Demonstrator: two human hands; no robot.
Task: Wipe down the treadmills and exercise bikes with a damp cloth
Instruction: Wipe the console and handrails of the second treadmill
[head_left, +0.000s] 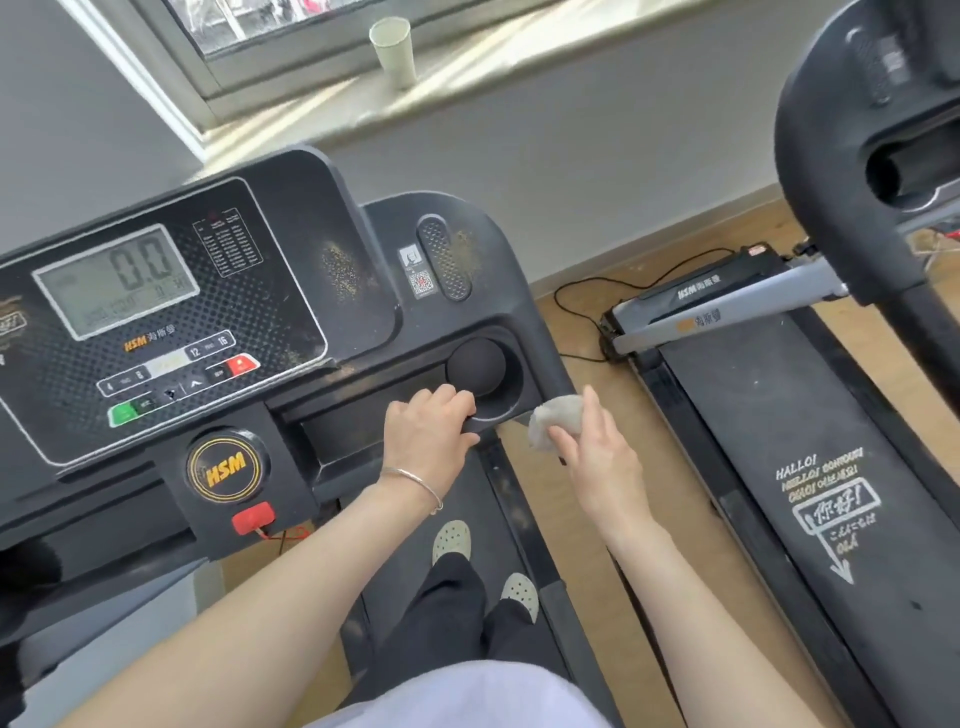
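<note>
Wood floor (576, 327), left grip (431, 431) curled over treadmill console (291, 249) edge, right grip (597, 457) pinching cloth (550, 421)

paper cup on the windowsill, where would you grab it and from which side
Probably around the side wall of the paper cup, just below the rim, coming from the room side: it stands upright and open-topped on the windowsill, with the window close behind it.

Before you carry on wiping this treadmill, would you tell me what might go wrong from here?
The display reads 0.0, so the console seems powered: the cloth in the right hand could press the green button and start the belt under the shoes. Dampness might also seep into the oval grille, where dust sits.
</note>
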